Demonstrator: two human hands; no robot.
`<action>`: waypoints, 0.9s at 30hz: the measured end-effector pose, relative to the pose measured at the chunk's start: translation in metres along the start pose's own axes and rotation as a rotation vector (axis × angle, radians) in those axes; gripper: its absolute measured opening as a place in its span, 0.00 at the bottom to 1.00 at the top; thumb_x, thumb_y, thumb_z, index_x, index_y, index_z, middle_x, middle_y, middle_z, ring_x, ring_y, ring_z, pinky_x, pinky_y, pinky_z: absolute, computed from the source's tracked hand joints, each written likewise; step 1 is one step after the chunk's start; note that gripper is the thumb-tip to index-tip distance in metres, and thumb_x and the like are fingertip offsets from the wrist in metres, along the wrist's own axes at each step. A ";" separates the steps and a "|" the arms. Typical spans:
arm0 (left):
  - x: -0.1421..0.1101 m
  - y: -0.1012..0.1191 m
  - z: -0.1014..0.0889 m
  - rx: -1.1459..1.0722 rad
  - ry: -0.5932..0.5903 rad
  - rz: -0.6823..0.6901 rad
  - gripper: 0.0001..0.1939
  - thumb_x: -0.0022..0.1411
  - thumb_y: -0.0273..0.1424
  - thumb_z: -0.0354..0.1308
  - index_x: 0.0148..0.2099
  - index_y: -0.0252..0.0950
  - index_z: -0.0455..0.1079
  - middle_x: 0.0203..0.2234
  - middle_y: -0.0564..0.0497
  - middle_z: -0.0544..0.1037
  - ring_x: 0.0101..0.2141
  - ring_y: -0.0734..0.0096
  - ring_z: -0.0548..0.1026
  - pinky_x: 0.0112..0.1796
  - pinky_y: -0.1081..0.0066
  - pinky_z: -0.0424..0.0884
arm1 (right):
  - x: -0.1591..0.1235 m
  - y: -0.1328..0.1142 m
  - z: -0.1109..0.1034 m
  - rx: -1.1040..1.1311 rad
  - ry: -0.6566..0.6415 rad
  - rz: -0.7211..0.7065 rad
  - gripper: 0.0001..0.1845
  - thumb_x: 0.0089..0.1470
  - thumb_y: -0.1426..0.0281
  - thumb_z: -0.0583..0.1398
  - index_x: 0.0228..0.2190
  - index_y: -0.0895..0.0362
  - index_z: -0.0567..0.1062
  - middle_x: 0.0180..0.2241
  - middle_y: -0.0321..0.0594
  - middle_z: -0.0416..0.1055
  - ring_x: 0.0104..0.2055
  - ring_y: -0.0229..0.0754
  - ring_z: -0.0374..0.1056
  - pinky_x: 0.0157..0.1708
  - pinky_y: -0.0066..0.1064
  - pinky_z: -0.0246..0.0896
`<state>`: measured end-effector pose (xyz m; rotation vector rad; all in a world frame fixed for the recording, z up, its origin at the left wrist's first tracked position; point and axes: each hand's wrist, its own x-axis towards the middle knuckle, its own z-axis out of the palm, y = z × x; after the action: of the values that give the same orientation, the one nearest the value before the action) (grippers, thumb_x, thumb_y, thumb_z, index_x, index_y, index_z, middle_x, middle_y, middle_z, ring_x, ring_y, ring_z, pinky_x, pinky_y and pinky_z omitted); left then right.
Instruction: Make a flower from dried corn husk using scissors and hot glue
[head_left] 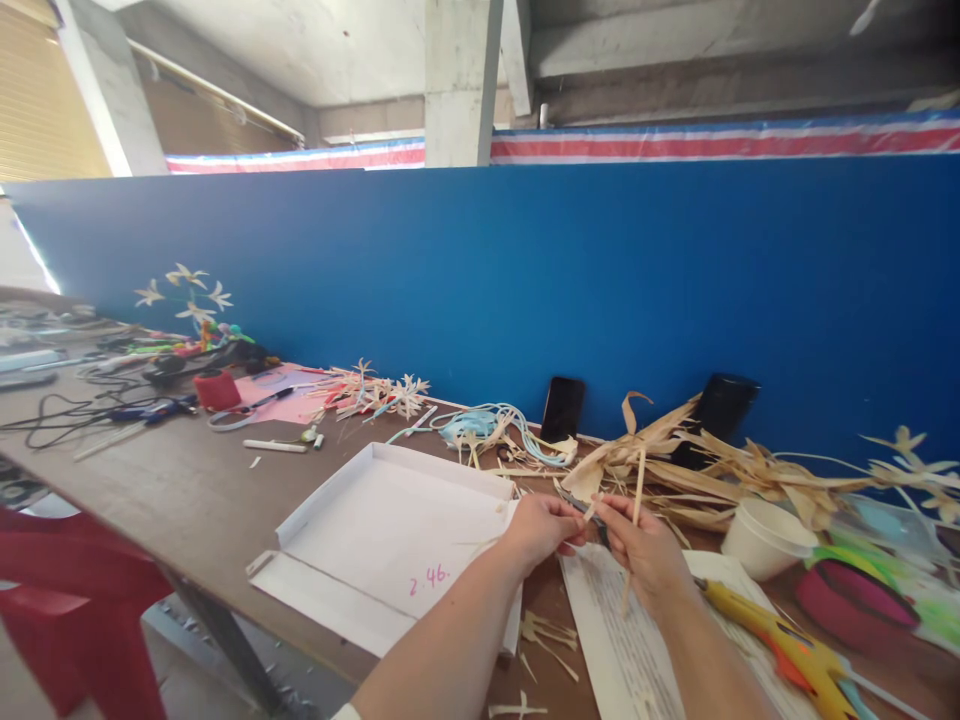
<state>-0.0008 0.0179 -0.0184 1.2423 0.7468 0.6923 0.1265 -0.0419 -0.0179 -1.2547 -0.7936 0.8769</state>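
Note:
My left hand point(541, 530) and my right hand point(645, 545) meet over the brown table point(172, 490), both closed in a pinch. Between them they grip a thin dried leaf strip point(638, 480) that rises upright from my right fingers; another end hangs below that hand. A small dark tool seems to sit between the two hands, but I cannot make it out. Just behind the hands lies a heap of dried husk leaves point(697, 465).
A flattened white cardboard box point(390, 540) lies left of my hands, a printed sheet point(622, 640) under them. A white cup point(761, 535), a yellow glue gun point(787, 650), two dark phones point(562, 408) against the blue partition point(525, 290), finished leaf flowers point(375, 390) and a red chair point(75, 590) surround them.

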 end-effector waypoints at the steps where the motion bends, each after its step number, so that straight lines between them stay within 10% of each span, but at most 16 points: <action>1: -0.001 0.001 0.000 -0.002 -0.009 -0.004 0.09 0.45 0.34 0.62 0.26 0.31 0.70 0.22 0.49 0.74 0.24 0.74 0.71 0.23 0.76 0.66 | 0.000 0.000 0.000 0.005 0.012 0.000 0.22 0.38 0.61 0.66 0.35 0.59 0.72 0.12 0.24 0.51 0.14 0.25 0.41 0.13 0.21 0.32; 22: -0.002 0.003 -0.002 -0.037 0.010 0.059 0.14 0.42 0.33 0.65 0.31 0.31 0.70 0.22 0.52 0.71 0.23 0.78 0.67 0.25 0.77 0.64 | -0.004 -0.005 0.004 -0.068 -0.042 0.020 0.22 0.36 0.60 0.66 0.35 0.58 0.72 0.11 0.23 0.50 0.13 0.27 0.42 0.13 0.22 0.34; 27: 0.002 0.005 -0.004 -0.060 0.146 0.053 0.11 0.45 0.31 0.63 0.31 0.31 0.70 0.20 0.53 0.70 0.19 0.82 0.63 0.23 0.78 0.63 | 0.004 -0.005 -0.009 -0.109 0.087 0.000 0.22 0.41 0.55 0.62 0.36 0.56 0.73 0.23 0.36 0.69 0.17 0.30 0.53 0.12 0.22 0.40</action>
<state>-0.0032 0.0232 -0.0148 1.1688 0.8095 0.8500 0.1364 -0.0429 -0.0146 -1.3796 -0.7806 0.7823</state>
